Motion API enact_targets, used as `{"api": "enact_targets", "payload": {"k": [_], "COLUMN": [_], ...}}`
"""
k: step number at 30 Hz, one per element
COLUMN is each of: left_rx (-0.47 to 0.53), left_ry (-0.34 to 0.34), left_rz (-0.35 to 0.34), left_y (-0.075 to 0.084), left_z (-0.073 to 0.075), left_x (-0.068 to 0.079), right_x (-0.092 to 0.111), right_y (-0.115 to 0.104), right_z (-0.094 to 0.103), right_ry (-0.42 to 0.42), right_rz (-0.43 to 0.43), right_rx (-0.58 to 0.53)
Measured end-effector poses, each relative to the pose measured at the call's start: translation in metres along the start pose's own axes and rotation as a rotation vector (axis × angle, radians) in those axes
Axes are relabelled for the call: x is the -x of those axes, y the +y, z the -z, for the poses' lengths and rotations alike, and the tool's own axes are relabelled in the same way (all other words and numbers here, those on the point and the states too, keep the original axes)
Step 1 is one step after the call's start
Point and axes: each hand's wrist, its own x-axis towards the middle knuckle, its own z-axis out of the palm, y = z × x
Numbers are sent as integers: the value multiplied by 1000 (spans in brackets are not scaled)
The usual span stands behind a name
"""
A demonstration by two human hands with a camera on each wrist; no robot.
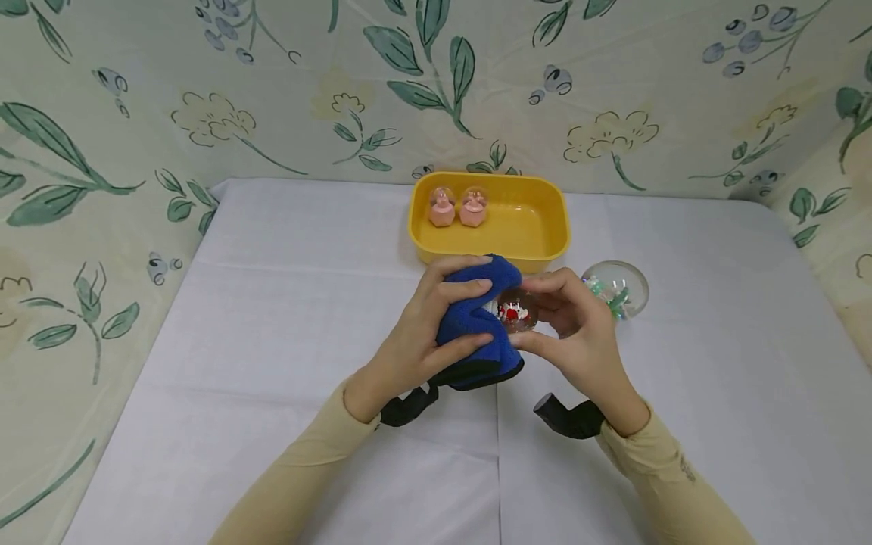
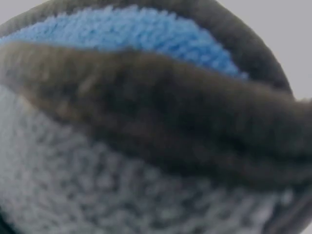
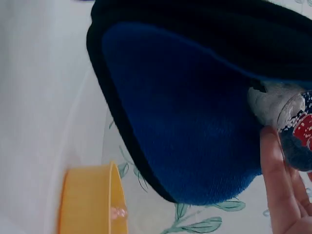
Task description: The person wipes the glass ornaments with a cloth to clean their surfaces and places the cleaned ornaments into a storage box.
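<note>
My left hand (image 1: 415, 337) holds a blue cloth (image 1: 470, 322) with dark edging, its fingers spread over it. The cloth is folded around the white base of a small snow globe (image 1: 516, 312) with a red and white figure inside. My right hand (image 1: 582, 329) holds the clear ball of that globe between thumb and fingers. In the right wrist view the cloth (image 3: 185, 117) hangs beside the globe (image 3: 303, 134), its whitish base partly showing. Blurred blue and grey cloth (image 2: 146, 34) fills the left wrist view, where no hand shows.
A yellow tray (image 1: 559, 238) stands behind the hands, with two small pink-based globes (image 1: 442, 208) at its left end. Right of the tray lies a clear round globe (image 1: 633, 291) with green and white pieces. A white cloth (image 1: 272, 325) covers the table; a leaf-patterned curtain hangs behind.
</note>
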Motion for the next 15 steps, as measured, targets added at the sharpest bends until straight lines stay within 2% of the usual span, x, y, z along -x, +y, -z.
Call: {"api": "enact_targets", "payload": {"k": [4,7,10,12,15], "left_rx": [-20,-18,0,34,108], "left_ry": [25,67,125,169,219], "left_rz": [-56,-61,-27,13,86], "left_y": [0,-2,-4,-4,-3], "left_z": [-1,-3,-5,-5,-4], "left_x": [-1,-1,0,0,0], "right_x": [0,0,1,1,0], "right_y": [-2,-5,-7,-7,-7], "right_z": [-2,-4,-6,-6,-6], "right_ry": [46,49,5,-30,-73], "right_rz": [-194,-262,-201,-126,0], "right_rx": [-177,-149,17,127,216]}}
